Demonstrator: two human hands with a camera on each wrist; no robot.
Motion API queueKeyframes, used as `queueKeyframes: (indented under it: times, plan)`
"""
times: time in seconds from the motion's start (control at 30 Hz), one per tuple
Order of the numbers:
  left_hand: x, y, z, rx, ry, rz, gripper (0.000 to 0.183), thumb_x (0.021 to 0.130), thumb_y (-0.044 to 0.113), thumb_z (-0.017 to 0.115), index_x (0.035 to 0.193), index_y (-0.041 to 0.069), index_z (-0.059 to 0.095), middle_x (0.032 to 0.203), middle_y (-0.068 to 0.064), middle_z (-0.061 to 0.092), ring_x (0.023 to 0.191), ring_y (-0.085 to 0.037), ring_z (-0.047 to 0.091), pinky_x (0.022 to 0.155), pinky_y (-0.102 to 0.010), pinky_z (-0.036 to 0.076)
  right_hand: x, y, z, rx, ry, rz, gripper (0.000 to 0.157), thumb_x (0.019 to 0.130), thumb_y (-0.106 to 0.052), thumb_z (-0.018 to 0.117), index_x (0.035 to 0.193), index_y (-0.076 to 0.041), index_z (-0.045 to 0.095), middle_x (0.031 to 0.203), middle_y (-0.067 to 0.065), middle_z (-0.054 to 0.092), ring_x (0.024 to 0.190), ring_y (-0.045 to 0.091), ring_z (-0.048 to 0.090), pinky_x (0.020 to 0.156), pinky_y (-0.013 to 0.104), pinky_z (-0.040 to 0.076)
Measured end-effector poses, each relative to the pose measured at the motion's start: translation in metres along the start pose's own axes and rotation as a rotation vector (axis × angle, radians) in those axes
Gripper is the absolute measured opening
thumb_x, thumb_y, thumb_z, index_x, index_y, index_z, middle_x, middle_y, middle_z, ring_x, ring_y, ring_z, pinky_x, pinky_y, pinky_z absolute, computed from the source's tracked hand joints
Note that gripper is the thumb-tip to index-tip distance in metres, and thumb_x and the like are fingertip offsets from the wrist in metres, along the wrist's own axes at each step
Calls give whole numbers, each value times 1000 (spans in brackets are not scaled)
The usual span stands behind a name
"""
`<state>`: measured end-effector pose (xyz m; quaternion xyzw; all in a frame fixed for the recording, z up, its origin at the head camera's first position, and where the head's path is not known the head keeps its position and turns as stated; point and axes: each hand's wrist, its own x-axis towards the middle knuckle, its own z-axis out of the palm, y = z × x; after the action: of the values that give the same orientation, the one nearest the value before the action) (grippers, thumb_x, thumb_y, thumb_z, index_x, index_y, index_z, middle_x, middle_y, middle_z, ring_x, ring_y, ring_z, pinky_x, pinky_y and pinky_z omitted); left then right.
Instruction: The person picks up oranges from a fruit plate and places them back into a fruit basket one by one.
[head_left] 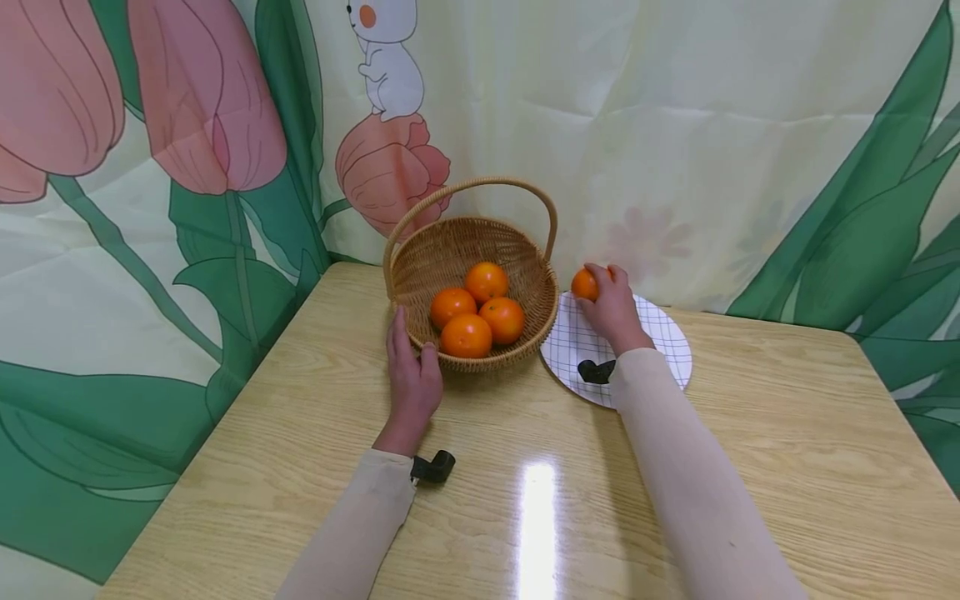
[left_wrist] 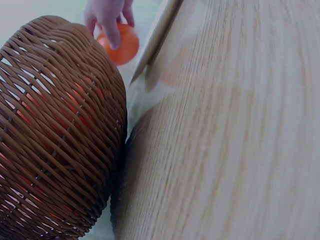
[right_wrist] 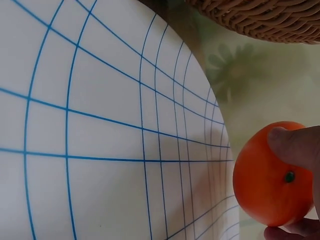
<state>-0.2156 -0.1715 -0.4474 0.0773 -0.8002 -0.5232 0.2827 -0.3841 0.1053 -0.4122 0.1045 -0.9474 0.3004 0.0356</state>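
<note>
A wicker basket (head_left: 420, 258) with a tall arched handle stands at the back of the table, holding several oranges (head_left: 467, 336). My left hand (head_left: 412, 375) rests against the basket's front left side with its fingers extended. Its weave (left_wrist: 55, 130) fills the left of the left wrist view. To the right, my right hand (head_left: 613, 312) grips one orange (head_left: 584, 285) over the far part of a round white plate (head_left: 660, 333) with blue grid lines. In the right wrist view, the thumb presses on that orange (right_wrist: 267, 185) near its green stem spot.
The wooden table (head_left: 480, 483) extends toward me, with a bright reflection on its surface. Behind it hangs a curtain (head_left: 675, 125) printed with tulips, leaves and a small white animal. The plate stands close beside the basket's right side.
</note>
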Motion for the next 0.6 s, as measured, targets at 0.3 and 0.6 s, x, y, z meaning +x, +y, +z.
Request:
queueKeyframes:
  times: [0.3,0.6]
  plan:
    - [1,-1,-1,-8,6,12,66,95,14,42,155,11,15,160,-7,16,146,-27,23,117,-49,26,-8,-8,-7,-21,12,-40,63,94,-19,62,149,-17,33,154,25,18,127,51,38,105,62,36]
    - [1,-2,-1,-2,-5,-16,67,95,18,41,156,15,14,161,-6,15,146,-28,22,116,-50,27,-15,-12,-10,-20,26,-67,62,93,-21,63,149,-17,35,152,24,21,126,49,40,104,61,37]
